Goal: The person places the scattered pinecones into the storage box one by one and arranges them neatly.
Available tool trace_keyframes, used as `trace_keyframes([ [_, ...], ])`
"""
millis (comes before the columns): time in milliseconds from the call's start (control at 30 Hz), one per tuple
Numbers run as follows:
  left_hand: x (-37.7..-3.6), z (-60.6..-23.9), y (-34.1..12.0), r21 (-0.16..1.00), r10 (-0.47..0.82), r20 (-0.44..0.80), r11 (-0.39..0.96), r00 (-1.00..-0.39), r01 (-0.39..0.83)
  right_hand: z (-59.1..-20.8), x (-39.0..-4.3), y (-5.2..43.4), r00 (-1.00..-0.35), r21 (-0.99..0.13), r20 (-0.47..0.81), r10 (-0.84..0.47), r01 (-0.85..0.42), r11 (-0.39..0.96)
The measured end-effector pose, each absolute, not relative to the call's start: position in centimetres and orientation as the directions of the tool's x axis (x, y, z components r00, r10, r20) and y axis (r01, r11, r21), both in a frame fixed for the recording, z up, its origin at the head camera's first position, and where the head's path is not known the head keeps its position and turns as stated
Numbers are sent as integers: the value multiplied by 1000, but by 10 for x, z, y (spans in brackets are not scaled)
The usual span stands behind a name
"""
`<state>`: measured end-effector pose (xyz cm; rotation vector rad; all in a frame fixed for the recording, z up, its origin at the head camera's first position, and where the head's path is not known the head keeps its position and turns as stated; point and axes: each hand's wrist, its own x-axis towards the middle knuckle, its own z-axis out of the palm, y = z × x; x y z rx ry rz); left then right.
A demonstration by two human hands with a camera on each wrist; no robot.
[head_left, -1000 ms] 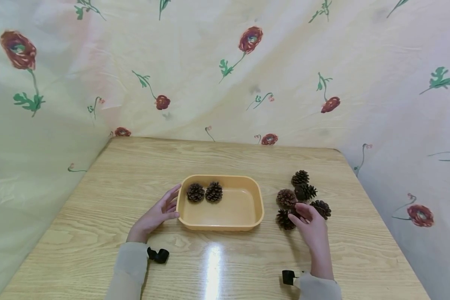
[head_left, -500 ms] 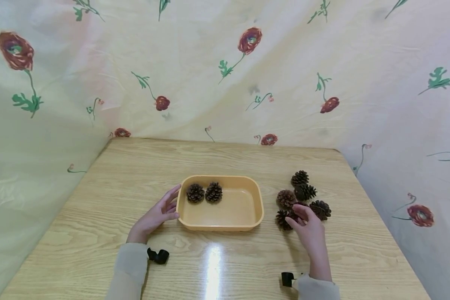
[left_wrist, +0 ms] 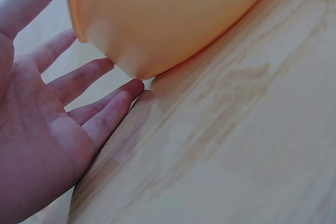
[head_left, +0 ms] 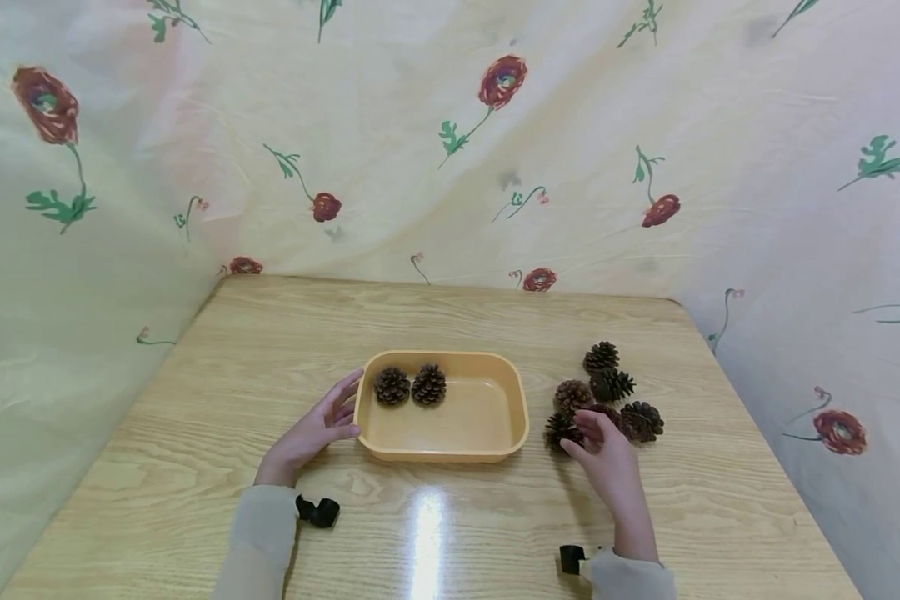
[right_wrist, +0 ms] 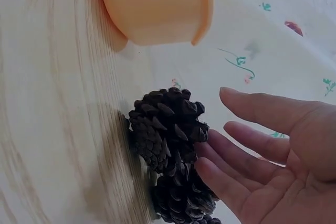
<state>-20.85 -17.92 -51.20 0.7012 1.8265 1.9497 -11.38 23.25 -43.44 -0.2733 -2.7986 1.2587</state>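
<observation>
nearest brown pine cone (head_left: 559, 430), on the table (head_left: 270, 350) at 3 o'clock of the shallow orange plastic tray (head_left: 521, 417); right hand (head_left: 606, 462), fingers (right_wrist: 231, 182) straight and spread, touches it without gripping. four more cones (head_left: 607, 385) cluster just beyond at 1 o'clock. left hand (head_left: 311, 433), fingers relaxed, rests against the tray's 9 o'clock wall; two cones (head_left: 411, 387) lie inside.

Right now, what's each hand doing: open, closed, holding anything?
Left hand: open, straight fingers resting against the left end of the tray, holding nothing.
Right hand: open, fingertips touching a pine cone on the table, not gripping it.
</observation>
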Motion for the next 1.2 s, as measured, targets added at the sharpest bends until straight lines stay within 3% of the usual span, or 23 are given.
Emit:
trace_keyframes([
  [1200,-210,-512,-175,994,579,106,-95,-809,62,-441,-126,235,-980,-622,-33,198,175,763],
])
